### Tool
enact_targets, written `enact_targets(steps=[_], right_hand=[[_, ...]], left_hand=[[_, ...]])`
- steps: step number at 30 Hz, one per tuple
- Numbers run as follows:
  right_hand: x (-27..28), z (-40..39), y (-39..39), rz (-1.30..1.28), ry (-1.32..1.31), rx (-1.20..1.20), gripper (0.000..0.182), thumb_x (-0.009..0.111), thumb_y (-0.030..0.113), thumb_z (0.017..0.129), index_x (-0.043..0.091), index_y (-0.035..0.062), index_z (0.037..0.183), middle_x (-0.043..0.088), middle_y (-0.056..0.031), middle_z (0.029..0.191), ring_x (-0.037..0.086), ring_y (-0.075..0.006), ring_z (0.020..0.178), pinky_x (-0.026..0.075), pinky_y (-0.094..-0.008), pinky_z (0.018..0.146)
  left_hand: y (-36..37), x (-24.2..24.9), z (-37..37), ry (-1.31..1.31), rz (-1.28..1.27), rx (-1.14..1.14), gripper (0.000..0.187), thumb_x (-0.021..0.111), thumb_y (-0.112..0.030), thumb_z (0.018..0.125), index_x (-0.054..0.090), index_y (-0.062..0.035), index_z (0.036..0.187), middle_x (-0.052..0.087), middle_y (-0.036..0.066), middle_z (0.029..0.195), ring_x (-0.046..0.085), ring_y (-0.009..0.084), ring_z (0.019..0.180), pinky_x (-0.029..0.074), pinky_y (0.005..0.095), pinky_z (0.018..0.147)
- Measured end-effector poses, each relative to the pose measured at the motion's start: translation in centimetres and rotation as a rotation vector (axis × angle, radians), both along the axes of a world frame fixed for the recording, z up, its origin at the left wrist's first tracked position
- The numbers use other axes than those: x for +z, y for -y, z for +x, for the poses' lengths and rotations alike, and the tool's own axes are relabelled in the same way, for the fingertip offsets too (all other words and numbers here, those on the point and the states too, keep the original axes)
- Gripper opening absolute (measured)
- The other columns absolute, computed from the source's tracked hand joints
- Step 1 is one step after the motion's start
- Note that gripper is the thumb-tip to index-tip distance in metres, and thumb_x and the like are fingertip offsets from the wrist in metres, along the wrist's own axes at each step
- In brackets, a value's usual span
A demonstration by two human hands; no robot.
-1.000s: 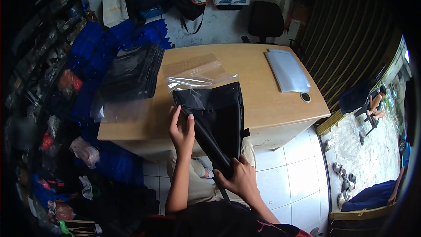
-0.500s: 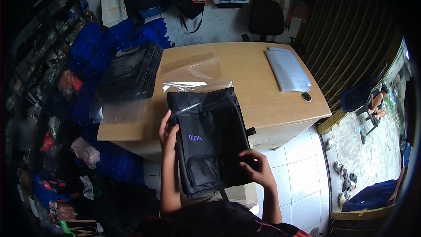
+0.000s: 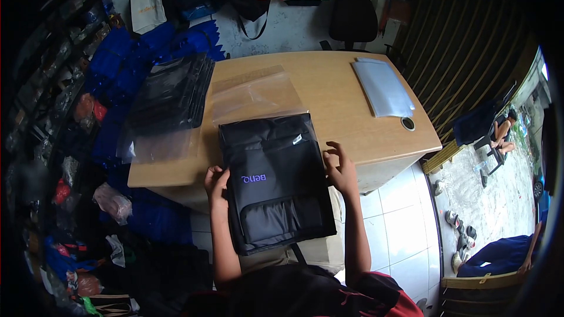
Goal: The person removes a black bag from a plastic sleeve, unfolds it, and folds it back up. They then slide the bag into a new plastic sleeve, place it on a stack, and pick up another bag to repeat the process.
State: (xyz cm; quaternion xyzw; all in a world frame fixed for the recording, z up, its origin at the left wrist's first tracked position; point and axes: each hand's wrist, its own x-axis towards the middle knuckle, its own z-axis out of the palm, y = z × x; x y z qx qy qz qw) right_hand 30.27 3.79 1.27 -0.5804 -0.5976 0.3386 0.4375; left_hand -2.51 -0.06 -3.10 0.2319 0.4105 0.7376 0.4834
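A flat black bag with purple BenQ lettering and a front pocket lies over the near edge of the wooden desk. My left hand grips its left side, thumb on the edge and fingers curled. At the right side, my right hand is open, its bent fingers apart and close beside the bag's edge. Beyond the bag's far edge a clear plastic sleeve lies on the desk, partly covered by the bag.
A stack of black bags in clear plastic occupies the desk's left end. Several clear sleeves lie at the right, near a round cable hole. Behind stands a black chair. Packed shelves line the left; a person sits outside.
The bag has turned flatter, with its front now facing up more squarely. My right hand has moved up and away from the bag's front to its right edge. My left hand has slid slightly lower.
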Motion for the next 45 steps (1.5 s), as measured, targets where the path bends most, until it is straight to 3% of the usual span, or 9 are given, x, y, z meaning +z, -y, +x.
enact_targets(steps=[5,9,15,20,22,27,34,41,45], right_hand=[[0.5,-0.8,-2.5,0.126,0.286,0.063,0.041,0.056,0.019,0.093,0.055,0.0162,0.134,0.067,-0.0175,0.115,0.060,-0.0397,0.112,0.050,-0.0446,0.092],[-0.5,-1.0,-4.7,0.278,0.309,0.128,0.034,0.060,0.018,0.091,0.063,0.0132,0.125,0.068,-0.0170,0.114,0.064,-0.0371,0.106,0.052,-0.0421,0.090],[-0.7,-1.0,-2.5,0.097,0.087,-0.011,0.017,0.072,0.018,0.086,0.074,0.0059,0.098,0.072,-0.0148,0.073,0.072,-0.0238,0.065,0.054,-0.0327,0.064],[-1.4,-0.9,1.3,0.105,0.072,0.019,0.010,0.069,0.011,0.088,0.070,0.0023,0.092,0.072,-0.0149,0.087,0.071,-0.0214,0.068,0.052,-0.0302,0.063],[-3.3,-0.8,3.0,0.131,-0.026,0.008,0.011,0.066,0.014,0.093,0.064,0.0034,0.092,0.066,-0.0042,0.084,0.063,-0.0081,0.073,0.046,-0.0228,0.059],[-3.2,1.3,8.8,-0.242,-0.443,0.216,0.014,0.060,0.016,0.099,0.054,0.0058,0.091,0.055,0.0027,0.089,0.049,-0.0043,0.077,0.042,-0.0219,0.067],[-4.5,2.8,11.8,-0.435,-0.641,0.259,0.018,0.068,0.018,0.093,0.063,0.0041,0.084,0.060,0.0029,0.078,0.053,-0.0041,0.072,0.041,-0.0204,0.064],[-7.1,2.4,13.7,-0.305,-0.516,0.272,0.022,0.070,0.018,0.093,0.063,0.0023,0.080,0.059,0.0033,0.076,0.052,-0.0034,0.071,0.040,-0.0209,0.063],[-8.3,2.7,15.0,-0.262,-0.384,0.307,0.010,0.071,0.009,0.089,0.067,-0.0007,0.089,0.066,-0.0037,0.086,0.061,-0.0123,0.088,0.047,-0.0278,0.082]], left_hand=[[-0.5,-0.4,0.1,-0.065,-0.008,0.031,0.027,0.070,0.005,0.084,0.049,-0.0133,0.086,0.056,-0.004,0.080,0.056,0.0065,0.072,0.045,0.0224,0.064],[-0.7,-1.1,-0.4,-0.145,0.002,0.039,0.027,0.070,0.003,0.084,0.050,-0.0135,0.085,0.054,-0.006,0.079,0.051,0.0030,0.066,0.037,0.0190,0.055],[-0.9,-1.6,0.0,-0.200,-0.005,0.157,0.026,0.071,0.002,0.084,0.050,-0.0138,0.083,0.052,-0.007,0.077,0.047,0.0018,0.064,0.033,0.0185,0.055],[-0.5,-0.5,0.3,-0.108,-0.031,0.141,0.027,0.071,0.005,0.082,0.051,-0.0132,0.083,0.057,-0.004,0.080,0.054,0.0048,0.069,0.041,0.0199,0.062],[-0.2,-0.9,0.0,-0.041,-0.029,0.126,0.027,0.071,0.006,0.082,0.051,-0.0129,0.083,0.059,-0.002,0.082,0.056,0.0068,0.072,0.045,0.0213,0.066],[4.8,-1.4,0.4,-0.002,-0.224,0.019,0.016,0.068,-0.003,0.088,0.053,-0.0097,0.092,0.063,0.004,0.093,0.064,0.0146,0.088,0.051,0.0287,0.080],[11.2,1.9,0.9,-0.042,-0.346,-0.205,0.023,0.063,-0.027,0.096,0.057,-0.0069,0.106,0.065,0.005,0.097,0.064,0.0154,0.090,0.052,0.0295,0.082],[15.4,-0.5,-0.2,-0.167,-0.306,-0.244,0.023,0.056,-0.029,0.101,0.053,-0.0097,0.113,0.060,0.004,0.108,0.056,0.0131,0.105,0.046,0.0295,0.090],[16.9,-0.8,0.2,-0.230,-0.299,-0.223,0.026,0.054,-0.029,0.102,0.052,-0.0095,0.119,0.060,0.005,0.111,0.057,0.0145,0.105,0.046,0.0301,0.091]])
